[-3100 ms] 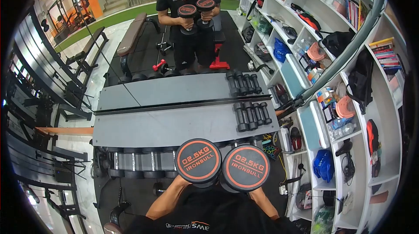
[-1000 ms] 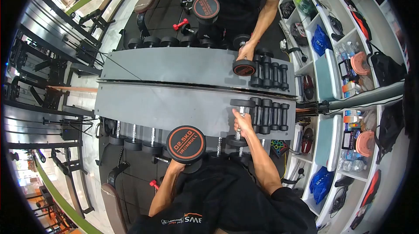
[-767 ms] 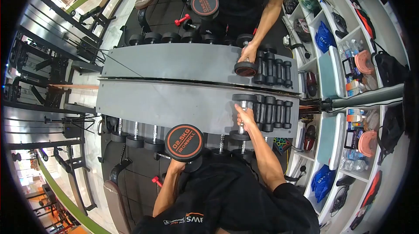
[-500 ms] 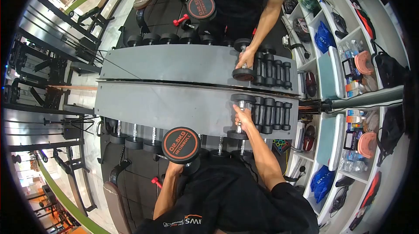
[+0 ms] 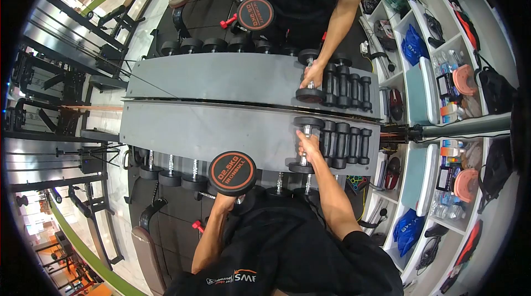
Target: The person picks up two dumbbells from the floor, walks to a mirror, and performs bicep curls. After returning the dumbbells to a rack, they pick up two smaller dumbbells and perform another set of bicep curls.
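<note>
My left hand (image 5: 224, 203) is closed around a black dumbbell (image 5: 233, 173), raised at the front edge of the grey shelf (image 5: 215, 130). The dumbbell's round end faces up toward me, with "02.5KG IRONBULL" in orange; most of its handle is hidden. My right hand (image 5: 310, 147) wraps the chrome handle of a second dumbbell (image 5: 301, 168), which lies on the shelf's right part. Directly right of that one, several smaller black dumbbells (image 5: 339, 145) lie side by side.
Behind the shelf a mirror (image 5: 210, 77) reflects my arms and the dumbbells. More dumbbells (image 5: 170, 177) sit on a lower tier below the front edge. A bench (image 5: 148, 254) stands at lower left, and white cubbies (image 5: 412, 185) with bags and bottles line the right.
My left hand has lifted its dumbbell slightly, away from my body and a little to the right, and the round end has turned slightly. My right hand stays on its dumbbell.
</note>
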`<control>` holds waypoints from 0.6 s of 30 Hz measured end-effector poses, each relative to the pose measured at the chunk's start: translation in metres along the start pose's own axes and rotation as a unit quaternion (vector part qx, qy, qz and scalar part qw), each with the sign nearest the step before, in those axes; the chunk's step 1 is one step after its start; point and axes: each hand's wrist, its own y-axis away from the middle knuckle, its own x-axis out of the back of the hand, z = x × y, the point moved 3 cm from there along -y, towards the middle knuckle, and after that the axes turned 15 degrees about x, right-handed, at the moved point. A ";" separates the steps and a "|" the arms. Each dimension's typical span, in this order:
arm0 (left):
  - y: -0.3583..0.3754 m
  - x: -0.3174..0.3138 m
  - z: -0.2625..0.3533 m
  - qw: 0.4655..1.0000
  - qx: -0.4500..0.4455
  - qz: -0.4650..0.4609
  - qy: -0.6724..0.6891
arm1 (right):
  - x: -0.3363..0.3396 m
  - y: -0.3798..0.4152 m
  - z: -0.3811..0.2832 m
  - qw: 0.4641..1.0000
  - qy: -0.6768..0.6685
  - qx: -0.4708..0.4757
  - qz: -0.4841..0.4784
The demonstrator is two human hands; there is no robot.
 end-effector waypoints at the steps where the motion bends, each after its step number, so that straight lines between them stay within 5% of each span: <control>1: -0.002 -0.002 0.002 1.000 0.015 -0.021 0.000 | 0.000 -0.002 0.001 1.000 0.002 0.003 0.004; 10: -0.024 -0.037 0.026 0.996 -0.006 -0.089 -0.011 | -0.003 -0.003 0.003 0.994 0.073 0.034 0.076; 18: -0.056 -0.072 0.051 0.988 0.106 -0.109 0.017 | -0.005 -0.004 0.000 0.985 0.120 0.028 0.120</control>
